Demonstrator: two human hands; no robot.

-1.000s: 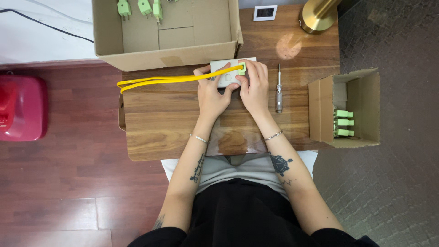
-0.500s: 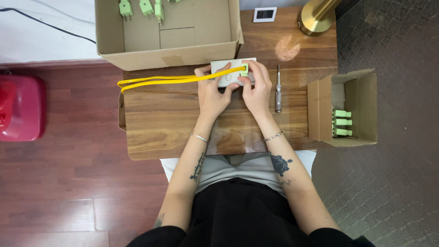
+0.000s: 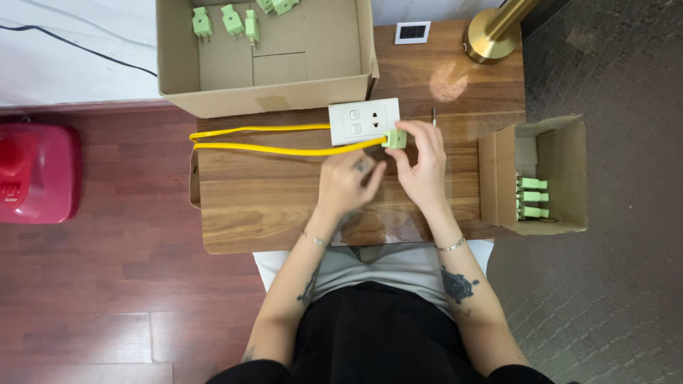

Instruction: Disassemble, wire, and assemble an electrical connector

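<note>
Dark reddish floorboards are surrounding the small wooden table [image 3: 270, 206] where we are working, with grey carpet lying off toward three o'clock. Our right hand [image 3: 421, 165] is pinching a small green plug [image 3: 395, 139] between thumb and fingertips, holding it just at the lower right corner of the white wall socket plate [image 3: 363, 121], which is lying flat near twelve o'clock from our hands; that seems a placement that is keeping the socket holes facing up and within easy reach. Our left hand [image 3: 346, 183] is hovering just beside the right, fingers loosely curled and holding nothing that we can make out, blurred slightly. A yellow cable [image 3: 270, 139] is looping out toward nine o'clock and running back to the plug, probably laid flat so it is staying clear of our hands. At eleven o'clock a large open cardboard box [image 3: 284, 92] is sitting with several loose green plugs [image 3: 231, 20] in its far corner. At three o'clock a smaller cardboard box [image 3: 498, 174] is lying on its side, opening toward us, holding a neat stack of green plugs [image 3: 532, 198]. A thin screwdriver [image 3: 434, 115] is peeking out behind our right fingers. A small white square label [image 3: 412, 32] is resting at one o'clock beside a brass lamp base [image 3: 489, 39], and a red container [image 3: 37, 173] is standing on the floor at nine o'clock.
</note>
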